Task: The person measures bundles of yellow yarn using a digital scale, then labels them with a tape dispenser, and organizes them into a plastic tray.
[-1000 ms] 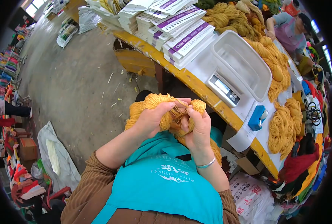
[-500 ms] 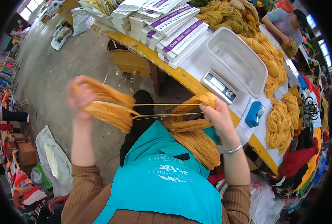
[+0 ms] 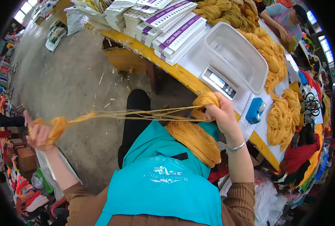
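Note:
Golden yarn stretches in thin strands between my two hands. At the far left, my left hand has its fingers wrapped round one looped end, with part of a finger pointing up. My right hand, a bangle on its wrist, is closed round a bunched loop of the yarn beside the table edge. A thick golden skein lies on my teal apron, below my right hand.
The yellow-edged table holds a scale, a clear plastic bin, a blue tape dispenser, stacked printed cards and yarn piles. Another person handles yarn across the table.
My left hand has moved far left and slightly down with its yarn. The strands between my hands are longer and more spread out. My right hand has barely moved.

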A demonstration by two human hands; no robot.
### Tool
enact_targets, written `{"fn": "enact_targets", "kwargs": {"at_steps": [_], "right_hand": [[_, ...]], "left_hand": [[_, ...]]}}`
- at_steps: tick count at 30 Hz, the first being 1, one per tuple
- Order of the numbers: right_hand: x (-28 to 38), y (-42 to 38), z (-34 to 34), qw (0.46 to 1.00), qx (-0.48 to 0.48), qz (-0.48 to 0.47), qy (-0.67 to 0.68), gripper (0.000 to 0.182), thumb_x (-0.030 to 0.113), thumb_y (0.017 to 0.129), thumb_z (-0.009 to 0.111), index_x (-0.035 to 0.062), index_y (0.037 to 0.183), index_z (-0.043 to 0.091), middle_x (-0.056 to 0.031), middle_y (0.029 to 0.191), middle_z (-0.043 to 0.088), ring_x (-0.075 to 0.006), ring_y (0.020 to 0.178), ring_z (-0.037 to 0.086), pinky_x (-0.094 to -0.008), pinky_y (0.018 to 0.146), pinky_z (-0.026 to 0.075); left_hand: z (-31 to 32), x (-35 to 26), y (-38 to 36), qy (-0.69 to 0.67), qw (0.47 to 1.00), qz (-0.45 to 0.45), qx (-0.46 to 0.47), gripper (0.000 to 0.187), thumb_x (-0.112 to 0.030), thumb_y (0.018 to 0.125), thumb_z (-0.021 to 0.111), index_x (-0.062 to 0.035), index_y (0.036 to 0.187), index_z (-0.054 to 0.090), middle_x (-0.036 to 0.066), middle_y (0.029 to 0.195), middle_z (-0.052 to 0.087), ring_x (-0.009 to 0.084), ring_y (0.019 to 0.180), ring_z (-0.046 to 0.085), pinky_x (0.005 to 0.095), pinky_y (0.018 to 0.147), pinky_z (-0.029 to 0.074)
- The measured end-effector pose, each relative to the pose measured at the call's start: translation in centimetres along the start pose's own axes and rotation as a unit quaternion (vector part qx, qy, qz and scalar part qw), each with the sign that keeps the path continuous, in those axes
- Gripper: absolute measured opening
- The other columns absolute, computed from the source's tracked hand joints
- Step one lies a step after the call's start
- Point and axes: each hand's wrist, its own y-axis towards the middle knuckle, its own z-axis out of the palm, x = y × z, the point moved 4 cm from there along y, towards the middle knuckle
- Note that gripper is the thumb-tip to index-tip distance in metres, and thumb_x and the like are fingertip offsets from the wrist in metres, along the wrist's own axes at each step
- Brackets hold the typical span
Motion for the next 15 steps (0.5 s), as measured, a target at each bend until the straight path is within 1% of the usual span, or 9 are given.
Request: {"fn": "enact_targets", "kwargs": {"at_steps": [3, 4, 5, 6, 7, 8, 9, 13, 15], "right_hand": [[0.4, 0.6, 1.3, 0.995, 0.071, 0.05, 0.045, 0.011, 0.008, 0.09, 0.057, 0.0018, 0.098, 0.055, 0.0026, 0.065, 0.05, -0.0046, 0.052, 0.047, -0.0214, 0.047, 0.037], [1.0, 0.5, 2.0, 0.989, 0.111, 0.081, 0.05, 0.01, 0.009, 0.09, 0.058, 0.0022, 0.097, 0.055, 0.0037, 0.065, 0.049, -0.0039, 0.052, 0.047, -0.021, 0.046, 0.035], [1.7, 0.5, 2.6, 0.988, 0.112, 0.098, -0.051, 0.012, 0.003, 0.084, 0.057, 0.001, 0.095, 0.054, -0.0014, 0.064, 0.05, -0.0124, 0.051, 0.048, -0.0282, 0.046, 0.04], [1.2, 0.5, 2.6, 0.988, 0.11, 0.098, -0.05, 0.012, 0.003, 0.084, 0.057, 0.001, 0.095, 0.054, -0.0014, 0.064, 0.05, -0.0124, 0.051, 0.048, -0.0282, 0.046, 0.04], [0.9, 0.7, 2.4, 0.923, 0.109, 0.0, -0.369, 0.015, 0.008, 0.08, 0.06, 0.0004, 0.091, 0.052, -0.0125, 0.067, 0.054, -0.0278, 0.061, 0.053, -0.0388, 0.055, 0.044], [0.8, 0.5, 2.7, 0.752, 0.096, -0.096, -0.645, 0.02, 0.012, 0.076, 0.063, -0.0002, 0.086, 0.05, -0.0236, 0.071, 0.057, -0.0432, 0.07, 0.058, -0.0495, 0.064, 0.048], [0.6, 0.2, 2.9, 0.753, 0.094, -0.092, -0.644, 0.02, 0.012, 0.076, 0.063, -0.0002, 0.086, 0.05, -0.0236, 0.071, 0.057, -0.0432, 0.07, 0.058, -0.0495, 0.064, 0.048], [1.2, -1.8, 4.0, 0.774, 0.148, -0.101, -0.608, 0.019, 0.01, 0.076, 0.063, -0.0004, 0.088, 0.053, -0.0214, 0.07, 0.058, -0.0411, 0.072, 0.06, -0.0475, 0.064, 0.049], [1.6, -2.6, 4.1, 0.851, 0.138, -0.122, -0.491, 0.026, 0.009, 0.075, 0.062, -0.0004, 0.099, 0.058, -0.0224, 0.074, 0.061, -0.0405, 0.073, 0.061, -0.045, 0.064, 0.049]], "left_hand": [[3.9, 10.1, 2.6, -0.117, 0.988, -0.078, 0.058, 0.075, -0.021, 0.093, 0.064, -0.0191, 0.155, 0.021, 0.015, 0.122, 0.06, 0.0115, 0.06, 0.061, 0.0257, 0.047, 0.052], [3.9, 12.8, 2.7, -0.125, 0.985, -0.097, 0.068, 0.066, -0.023, 0.094, 0.061, -0.0157, 0.152, 0.029, 0.019, 0.129, 0.055, 0.013, 0.06, 0.062, 0.0259, 0.048, 0.052], [4.2, 15.3, 2.9, -0.133, 0.981, -0.117, 0.078, 0.058, -0.026, 0.096, 0.058, -0.0124, 0.148, 0.037, 0.022, 0.137, 0.05, 0.0146, 0.061, 0.064, 0.026, 0.049, 0.052], [5.6, 17.6, 3.6, -0.047, 0.982, -0.15, 0.101, 0.046, -0.027, 0.098, 0.053, -0.0087, 0.14, 0.046, 0.024, 0.136, 0.05, 0.0162, 0.064, 0.066, 0.0256, 0.049, 0.052], [7.1, 20.0, 4.4, 0.04, 0.975, -0.182, 0.124, 0.04, -0.028, 0.099, 0.048, -0.0051, 0.131, 0.056, 0.025, 0.136, 0.05, 0.0179, 0.067, 0.068, 0.0252, 0.05, 0.052], [8.9, 22.0, 5.1, 0.097, 0.959, -0.23, 0.131, 0.036, -0.027, 0.1, 0.045, -0.0032, 0.122, 0.06, 0.026, 0.136, 0.05, 0.019, 0.069, 0.069, 0.0244, 0.051, 0.052], [10.7, 23.9, 5.9, 0.154, 0.938, -0.276, 0.139, 0.037, -0.027, 0.101, 0.041, -0.0012, 0.113, 0.064, 0.028, 0.136, 0.05, 0.0202, 0.072, 0.07, 0.0236, 0.052, 0.052], [15.8, 30.6, 7.9, 0.291, 0.855, -0.405, 0.142, 0.039, -0.025, 0.102, 0.039, -0.006, 0.13, 0.06, 0.018, 0.129, 0.059, 0.0154, 0.074, 0.07, 0.023, 0.053, 0.051], [16.9, 32.8, 7.9, 0.347, 0.792, -0.474, 0.166, 0.042, -0.029, 0.103, 0.039, -0.0065, 0.135, 0.056, 0.01, 0.104, 0.068, 0.0133, 0.067, 0.068, 0.023, 0.051, 0.049]]}}
